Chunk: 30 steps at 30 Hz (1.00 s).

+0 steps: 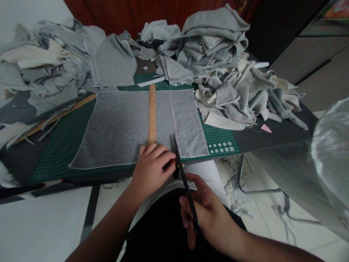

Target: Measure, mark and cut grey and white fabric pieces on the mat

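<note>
A grey square of fabric [120,127] lies flat on a green cutting mat [68,142], with a faint pink line drawn down its right part. A wooden ruler [152,112] rests lengthwise along the middle of the fabric. My left hand [152,165] is curled over the near end of the ruler and the fabric's near edge, pressing them down. My right hand [204,213] grips black scissors [181,171], whose blades point away from me and sit at the fabric's near edge, at the foot of the pink line.
Heaps of grey and cream fabric pieces [226,69] crowd the back and right of the table; more scraps [40,65] pile at the left. A second long wooden ruler [54,118] lies at the mat's left. A small pink chalk [266,128] sits at right. Threads litter the floor.
</note>
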### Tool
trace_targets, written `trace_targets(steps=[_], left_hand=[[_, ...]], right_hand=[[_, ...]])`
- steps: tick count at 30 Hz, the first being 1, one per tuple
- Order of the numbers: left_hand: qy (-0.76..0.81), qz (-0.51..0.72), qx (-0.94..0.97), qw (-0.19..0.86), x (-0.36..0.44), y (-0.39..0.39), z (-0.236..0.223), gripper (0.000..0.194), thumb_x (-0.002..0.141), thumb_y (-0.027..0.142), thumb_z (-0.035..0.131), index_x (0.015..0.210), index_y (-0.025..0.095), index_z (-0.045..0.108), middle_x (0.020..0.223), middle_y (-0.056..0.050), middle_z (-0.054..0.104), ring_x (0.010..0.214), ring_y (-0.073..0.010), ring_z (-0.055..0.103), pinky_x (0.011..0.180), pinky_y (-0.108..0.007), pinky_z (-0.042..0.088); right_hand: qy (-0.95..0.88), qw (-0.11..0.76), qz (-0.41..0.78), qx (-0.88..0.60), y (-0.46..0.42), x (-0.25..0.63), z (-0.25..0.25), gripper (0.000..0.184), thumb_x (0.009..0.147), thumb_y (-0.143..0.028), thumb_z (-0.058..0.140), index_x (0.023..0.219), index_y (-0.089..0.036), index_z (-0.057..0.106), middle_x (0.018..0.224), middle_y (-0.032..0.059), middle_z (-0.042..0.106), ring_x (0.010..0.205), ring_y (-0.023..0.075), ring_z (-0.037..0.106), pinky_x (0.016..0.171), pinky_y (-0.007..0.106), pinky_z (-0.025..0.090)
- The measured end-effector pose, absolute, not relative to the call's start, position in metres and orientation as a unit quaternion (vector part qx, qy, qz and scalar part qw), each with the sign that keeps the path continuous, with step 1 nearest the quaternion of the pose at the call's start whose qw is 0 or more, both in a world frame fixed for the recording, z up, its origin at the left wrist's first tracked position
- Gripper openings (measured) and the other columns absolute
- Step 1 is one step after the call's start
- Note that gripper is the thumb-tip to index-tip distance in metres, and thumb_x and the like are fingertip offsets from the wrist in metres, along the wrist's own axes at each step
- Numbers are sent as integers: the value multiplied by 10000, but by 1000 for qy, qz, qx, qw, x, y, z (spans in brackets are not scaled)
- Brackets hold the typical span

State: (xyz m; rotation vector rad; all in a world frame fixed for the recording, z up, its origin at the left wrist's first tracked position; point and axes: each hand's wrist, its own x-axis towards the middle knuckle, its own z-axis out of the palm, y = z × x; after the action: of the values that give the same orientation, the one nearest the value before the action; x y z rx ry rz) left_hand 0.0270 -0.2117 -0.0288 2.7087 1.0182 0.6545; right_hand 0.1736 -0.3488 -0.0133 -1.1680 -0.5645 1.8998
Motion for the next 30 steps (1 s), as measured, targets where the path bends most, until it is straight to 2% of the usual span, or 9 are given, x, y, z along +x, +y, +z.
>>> trace_targets(steps=[18, 30], left_hand=[[343, 217, 910, 86, 26, -211, -29, 52, 896, 195, 682, 878, 243, 691, 868, -7, 699, 887, -246, 565, 763, -410, 333], [343, 216, 910, 90, 26, -212, -31, 62, 916, 205, 665, 886, 250, 696, 867, -4, 702, 900, -242, 570, 779, -414, 333]], right_hand=[[-232, 412, 743, -474, -342, 171, -12, 886, 842, -642, 681, 1439, -186, 211, 614, -96, 588, 342, 110, 509, 359, 204, 439], [-250, 426, 731, -471, -333, 171, -14, 780, 872, -621, 656, 1386, -193, 256, 605, -96, 608, 332, 106, 528, 346, 177, 434]])
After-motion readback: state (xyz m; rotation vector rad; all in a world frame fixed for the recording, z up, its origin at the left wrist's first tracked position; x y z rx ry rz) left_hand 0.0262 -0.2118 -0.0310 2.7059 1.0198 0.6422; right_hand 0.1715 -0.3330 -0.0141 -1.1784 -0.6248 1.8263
